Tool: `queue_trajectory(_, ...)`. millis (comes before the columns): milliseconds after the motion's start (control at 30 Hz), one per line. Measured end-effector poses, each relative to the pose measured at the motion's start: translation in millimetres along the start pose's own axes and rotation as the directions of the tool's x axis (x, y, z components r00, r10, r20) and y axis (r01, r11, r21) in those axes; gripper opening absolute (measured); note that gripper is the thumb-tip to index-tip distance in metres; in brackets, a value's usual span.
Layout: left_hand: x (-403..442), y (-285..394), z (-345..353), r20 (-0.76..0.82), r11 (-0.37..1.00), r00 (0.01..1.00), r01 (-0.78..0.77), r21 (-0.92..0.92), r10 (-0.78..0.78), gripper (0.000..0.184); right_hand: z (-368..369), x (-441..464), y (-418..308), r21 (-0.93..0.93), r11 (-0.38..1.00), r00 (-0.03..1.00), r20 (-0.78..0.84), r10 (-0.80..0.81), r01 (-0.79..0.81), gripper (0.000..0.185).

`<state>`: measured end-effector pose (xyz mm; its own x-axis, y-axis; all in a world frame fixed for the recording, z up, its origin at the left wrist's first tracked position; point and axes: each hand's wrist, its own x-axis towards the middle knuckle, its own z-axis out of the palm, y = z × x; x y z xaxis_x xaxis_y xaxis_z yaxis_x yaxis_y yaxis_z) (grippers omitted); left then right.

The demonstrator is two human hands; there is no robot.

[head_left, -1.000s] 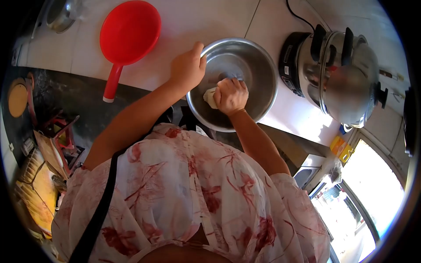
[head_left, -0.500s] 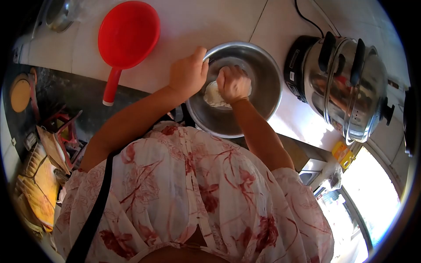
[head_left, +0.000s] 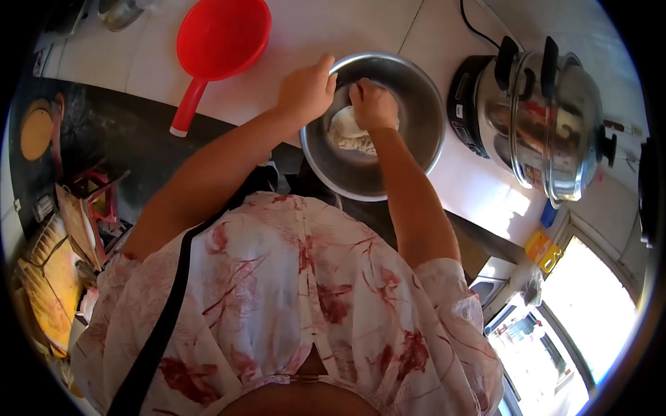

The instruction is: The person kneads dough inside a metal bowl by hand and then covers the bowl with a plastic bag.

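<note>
A wide metal bowl (head_left: 423, 132) sits on the counter in front of me, near its edge. My left hand (head_left: 306, 93) grips the bowl's upper left rim, fingers over the edge. Inside the bowl lies a pale lump of dough (head_left: 349, 127), rough and crumbly on its lower side. My right hand (head_left: 375, 105) is closed at the dough's upper right, with its fingers curled into it. The fingertips are hidden behind the knuckles.
A red plastic ladle (head_left: 220, 38) lies left of the bowl, handle pointing towards me. To the right stands a metal electric steamer pot (head_left: 565, 118) with black handles. The tiled counter (head_left: 149, 62) ends at an edge near my body. A yellow package (head_left: 540, 251) is at lower right.
My right hand has moved slightly up over the dough, and more of the lump shows. The whole view has shifted a little. My left hand still holds the rim.
</note>
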<state>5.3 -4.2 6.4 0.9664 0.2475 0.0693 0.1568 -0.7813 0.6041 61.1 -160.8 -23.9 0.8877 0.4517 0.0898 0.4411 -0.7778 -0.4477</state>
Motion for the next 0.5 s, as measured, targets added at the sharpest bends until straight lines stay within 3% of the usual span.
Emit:
queue_trajectory(100,1.5,-0.2,2.7,0.027,1.0,1.0,0.016,0.0,-0.016,0.021,-34.7,-0.5,-16.0,-0.034,0.988,0.945,0.287,0.157,-0.153,0.031)
queue_trajectory(233,1.3,1.8,0.1,0.025,1.0,0.999,0.029,-0.008,-0.029,0.021,-36.7,-29.5,-19.0,-0.175,0.979,0.956,0.256,0.145,-0.102,0.032)
queue_trajectory(267,2.4,2.7,-1.0,0.017,1.0,1.0,0.027,-0.012,-0.026,0.021,-39.3,-38.9,-21.4,-0.154,0.986,0.924,0.363,0.123,-0.071,0.032)
queue_trajectory(367,-0.8,3.0,-1.1,0.054,0.998,0.997,0.057,0.0,-0.057,0.022,-39.2,-56.7,-25.7,-0.122,0.983,0.912,0.374,0.171,-0.134,0.032)
queue_trajectory(433,0.6,2.9,0.0,0.024,0.999,0.999,0.033,-0.012,-0.033,0.021,-34.4,-65.7,-21.3,-0.153,0.986,0.988,0.131,0.079,-0.058,0.029)
queue_trajectory(500,-0.6,4.5,-0.8,0.04,0.998,0.998,0.057,-0.001,-0.057,0.021,-33.9,-73.2,-18.7,-0.09,0.996,0.996,0.093,0.008,0.0,0.028)
